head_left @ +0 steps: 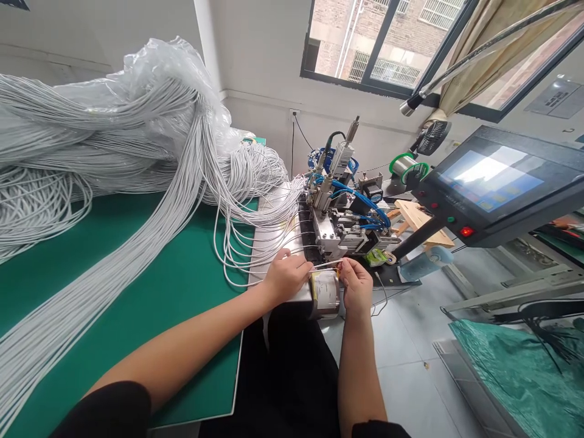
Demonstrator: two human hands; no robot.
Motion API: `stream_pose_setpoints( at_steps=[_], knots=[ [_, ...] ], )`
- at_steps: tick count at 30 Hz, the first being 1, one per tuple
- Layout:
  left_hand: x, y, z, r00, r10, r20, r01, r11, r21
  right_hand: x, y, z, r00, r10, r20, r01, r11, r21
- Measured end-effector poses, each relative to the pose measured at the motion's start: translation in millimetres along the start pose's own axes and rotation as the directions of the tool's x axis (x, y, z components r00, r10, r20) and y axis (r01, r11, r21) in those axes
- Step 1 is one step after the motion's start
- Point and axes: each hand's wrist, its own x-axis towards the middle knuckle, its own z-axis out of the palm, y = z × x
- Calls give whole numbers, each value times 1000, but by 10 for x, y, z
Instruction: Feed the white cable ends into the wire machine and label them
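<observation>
A white cable stretches between my two hands at the near end of a metal machine with blue air hoses. My left hand is closed around it, over the machine's pale metal plate. At the cable's right end, my right hand pinches the tip between thumb and fingers. Just below the cable, between the hands, sits a block wrapped in worn paper and tape. More white cables run from the left across the plate into the machine.
A large bundle of white cables lies over the green table, partly under clear plastic film. To the right stand a touchscreen panel, a solder wire spool and a small fan. Green sheeting lies at lower right.
</observation>
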Motion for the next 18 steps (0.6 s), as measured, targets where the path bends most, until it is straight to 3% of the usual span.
stream_pose_setpoints(
  at_steps=[6, 12, 18],
  knots=[
    [0, -21, 5, 999, 41, -13, -41, 999, 16, -28, 0, 60, 999, 47, 8, -47, 998, -31],
    [-1, -20, 15, 1000, -27, 10, 27, 1000, 7, -27, -8, 27, 999, 16, 41, -11, 991, -135],
    [-14, -13, 22, 996, -70, 62, 69, 997, 25, 51, -58, -54, 976, 152, 154, -130, 982, -140]
  ],
)
